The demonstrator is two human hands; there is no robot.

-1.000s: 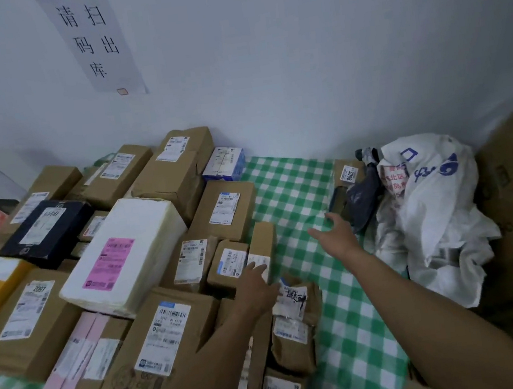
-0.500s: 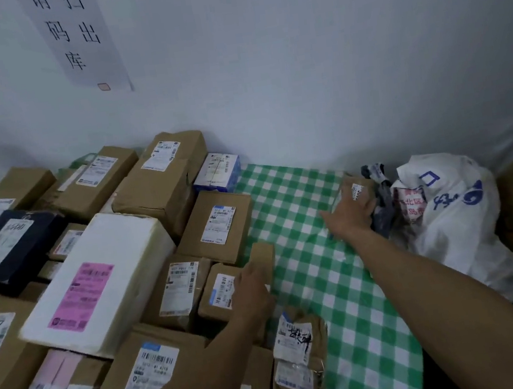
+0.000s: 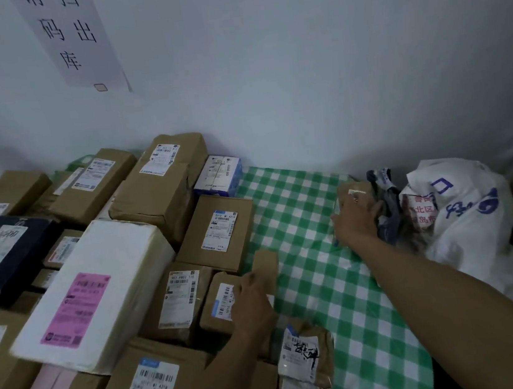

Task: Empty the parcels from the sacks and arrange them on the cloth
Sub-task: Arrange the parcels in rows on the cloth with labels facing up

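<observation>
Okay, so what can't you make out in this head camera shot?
Head view:
Small brown cardboard parcel: mostly hidden under the right hand.
White plastic sack: contents hidden by its folds.
White paper wall sign: top cut off by the frame edge.
Left hand: fingertips hidden by its own back.
Shipping labels: print too small.

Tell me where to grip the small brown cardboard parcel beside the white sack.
Likely from above, on the green checked cloth side: the small brown cardboard parcel lies label up, a dark grey bag crowding its right, so fingers span its near and far edges.
</observation>
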